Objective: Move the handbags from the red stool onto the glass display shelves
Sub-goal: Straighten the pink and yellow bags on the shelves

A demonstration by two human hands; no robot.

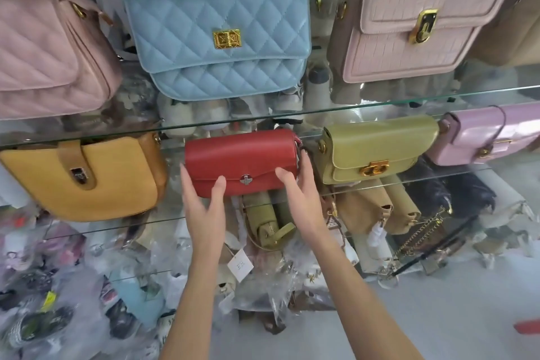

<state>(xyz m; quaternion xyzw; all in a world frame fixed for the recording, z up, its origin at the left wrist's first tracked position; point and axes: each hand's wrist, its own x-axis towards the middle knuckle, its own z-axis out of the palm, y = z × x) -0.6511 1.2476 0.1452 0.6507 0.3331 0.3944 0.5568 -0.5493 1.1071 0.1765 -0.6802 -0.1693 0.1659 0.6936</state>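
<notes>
Both forearms reached toward the red flap handbag (241, 162), which stood on the middle glass shelf (438, 177). The left hand (201, 199) was at the bag's lower left corner, fingers straight and spread, thumb against the front flap. The right hand (295, 187) was at the bag's right end, fingers relaxed and extended; neither hand gripped the bag. Left of the red bag stood a mustard saddle bag (84, 175); to its right, an olive flap bag (377, 149), then a lilac glossy bag (491, 131). Above and behind it, the upper shelf carried a blue quilted bag (219, 35), flanked by pink bags.
</notes>
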